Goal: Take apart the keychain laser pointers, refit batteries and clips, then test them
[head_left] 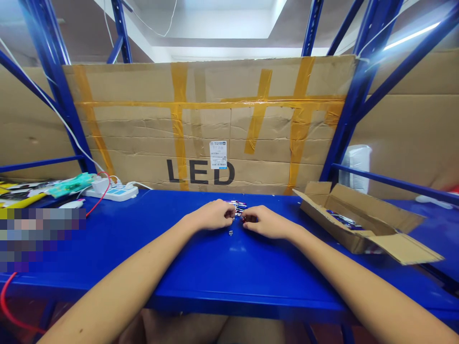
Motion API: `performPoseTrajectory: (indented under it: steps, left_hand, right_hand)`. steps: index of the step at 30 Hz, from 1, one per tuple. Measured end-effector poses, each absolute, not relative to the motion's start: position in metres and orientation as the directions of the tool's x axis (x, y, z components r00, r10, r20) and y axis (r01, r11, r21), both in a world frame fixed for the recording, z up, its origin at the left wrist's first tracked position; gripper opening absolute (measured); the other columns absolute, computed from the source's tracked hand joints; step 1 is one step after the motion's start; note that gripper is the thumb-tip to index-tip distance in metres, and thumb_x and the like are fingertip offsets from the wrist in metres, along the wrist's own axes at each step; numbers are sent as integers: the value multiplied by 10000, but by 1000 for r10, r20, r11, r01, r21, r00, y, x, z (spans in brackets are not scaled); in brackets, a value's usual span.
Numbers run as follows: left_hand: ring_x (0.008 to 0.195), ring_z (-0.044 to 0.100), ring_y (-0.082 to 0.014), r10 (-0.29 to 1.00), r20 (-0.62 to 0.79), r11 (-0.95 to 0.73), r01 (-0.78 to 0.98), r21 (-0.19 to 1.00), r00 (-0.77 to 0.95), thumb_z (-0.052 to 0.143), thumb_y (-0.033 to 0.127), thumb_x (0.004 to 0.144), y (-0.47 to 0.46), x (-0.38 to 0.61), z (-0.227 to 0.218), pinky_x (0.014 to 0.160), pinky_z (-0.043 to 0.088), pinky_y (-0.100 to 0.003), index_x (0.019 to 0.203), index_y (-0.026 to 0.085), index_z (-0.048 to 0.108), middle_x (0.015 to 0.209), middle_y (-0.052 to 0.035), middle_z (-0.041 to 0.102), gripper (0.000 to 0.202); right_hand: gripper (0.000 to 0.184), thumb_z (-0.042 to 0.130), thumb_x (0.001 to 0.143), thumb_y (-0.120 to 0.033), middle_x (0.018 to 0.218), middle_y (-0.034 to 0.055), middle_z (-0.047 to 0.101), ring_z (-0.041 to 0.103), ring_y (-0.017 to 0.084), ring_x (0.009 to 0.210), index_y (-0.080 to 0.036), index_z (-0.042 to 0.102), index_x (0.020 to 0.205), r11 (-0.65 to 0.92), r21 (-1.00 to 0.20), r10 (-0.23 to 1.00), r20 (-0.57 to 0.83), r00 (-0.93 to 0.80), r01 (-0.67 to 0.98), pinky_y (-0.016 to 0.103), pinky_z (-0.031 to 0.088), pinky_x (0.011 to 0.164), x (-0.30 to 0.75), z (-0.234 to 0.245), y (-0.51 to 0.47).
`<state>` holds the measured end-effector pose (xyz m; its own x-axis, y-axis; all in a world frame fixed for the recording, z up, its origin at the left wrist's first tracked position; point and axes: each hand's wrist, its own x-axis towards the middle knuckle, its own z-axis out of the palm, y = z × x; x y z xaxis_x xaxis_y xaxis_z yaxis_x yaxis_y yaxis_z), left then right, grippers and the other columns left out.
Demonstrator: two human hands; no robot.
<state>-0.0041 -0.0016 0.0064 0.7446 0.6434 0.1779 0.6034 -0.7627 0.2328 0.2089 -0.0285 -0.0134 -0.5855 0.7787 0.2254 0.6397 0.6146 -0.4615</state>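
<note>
My left hand and my right hand rest close together on the blue table, both with fingers curled in. Between them lies a small cluster of thin metallic parts with red and silver bits. My left fingertips pinch at the cluster's left side, and my right fingertips close on a small dark red piece. A tiny clear or silver piece lies loose on the table just in front of the hands. The parts are too small to name.
An open cardboard box holding more parts sits at the right. A white power strip with cables and a red wire lies at the left, next to green and yellow items. A taped cardboard sheet marked LED stands behind.
</note>
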Motion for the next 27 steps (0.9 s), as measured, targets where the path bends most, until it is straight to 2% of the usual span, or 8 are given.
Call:
performPoseTrajectory:
  steps: [3,5,13,16,19,23,25,27]
  left_hand:
    - [699,588,-154,608,331,-793,568,220,721,513,199,801,-5,-1,10,620,379,-247,847,179,642,805,-35,681,138]
    - [731,602,-161,590,386,-804,561,198,709,509,216,830,-7,0,11,642,385,-250,845,177,636,823,-40,685,133]
    - [822,616,-180,489,382,-858,512,48,784,484,205,875,-12,3,12,686,396,-263,921,181,661,914,-58,696,184]
    - [804,603,-179,503,385,-846,533,35,774,480,210,867,-13,1,16,667,380,-264,906,182,663,896,-57,688,189]
    - [692,571,-154,590,291,-805,575,145,753,527,262,829,-11,-6,21,607,358,-254,810,181,655,794,-35,672,152]
    - [596,528,-127,644,-41,-704,613,358,764,630,388,747,-8,-13,22,549,350,-235,733,189,628,672,9,628,199]
    - [609,530,-126,648,-109,-678,636,369,754,640,369,728,-10,-12,20,544,356,-230,736,191,613,688,12,623,181]
    - [624,533,-126,645,-111,-687,637,349,756,609,296,729,-12,-8,18,543,362,-228,750,192,603,716,11,623,106]
  right_hand:
    - [118,523,819,-228,722,2,614,500,138,647,-171,624,801,603,-466,789,228,-570,648,257,361,598,209,-14,-28]
    - [111,522,815,-222,710,-2,603,493,136,643,-170,613,781,604,-467,789,235,-568,646,255,354,592,208,-14,-28]
    - [100,524,794,-199,715,1,613,512,140,654,-170,619,787,588,-516,799,250,-548,623,251,364,603,208,-16,-27]
    - [99,514,778,-177,738,9,627,528,148,669,-172,613,789,574,-501,815,269,-514,648,256,372,614,209,-16,-25]
    - [114,501,745,-137,787,18,648,549,158,710,-174,603,779,574,-463,819,301,-489,675,266,383,651,211,-13,-25]
    - [131,506,722,-127,823,21,655,552,163,736,-181,609,783,575,-412,818,318,-480,707,276,385,684,213,-11,-26]
    - [138,510,722,-127,844,27,656,550,168,756,-182,615,794,587,-394,809,321,-493,707,280,385,700,213,-10,-27]
    - [138,506,726,-121,850,30,657,546,169,765,-181,612,790,606,-382,795,320,-515,698,281,384,708,212,-10,-28]
